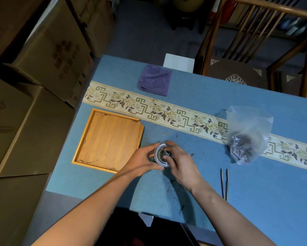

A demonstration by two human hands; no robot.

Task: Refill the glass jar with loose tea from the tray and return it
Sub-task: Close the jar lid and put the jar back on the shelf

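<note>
Blue-clothed table [193, 89] carries a clear glass jar [162, 155] with a knobbed lid, at the tray's [81, 139] three o'clock. Left hand [142, 159] wraps the jar; right hand [180, 160] pinches the lid.

Glossy glass jar [162, 155]; matt wooden tray [108, 141].

The glass jar [162, 155] stands upright on the blue table [238, 192], seen from above with its round clear lid and centre knob on top, just right of the tray and partly hidden behind curled fingers [168, 158]. The wooden tray [108, 141] lies flat near the table's left edge, rectangular with a raised light rim, 1 notched corner, and only a few dark tea scraps along its inner edges.
</note>
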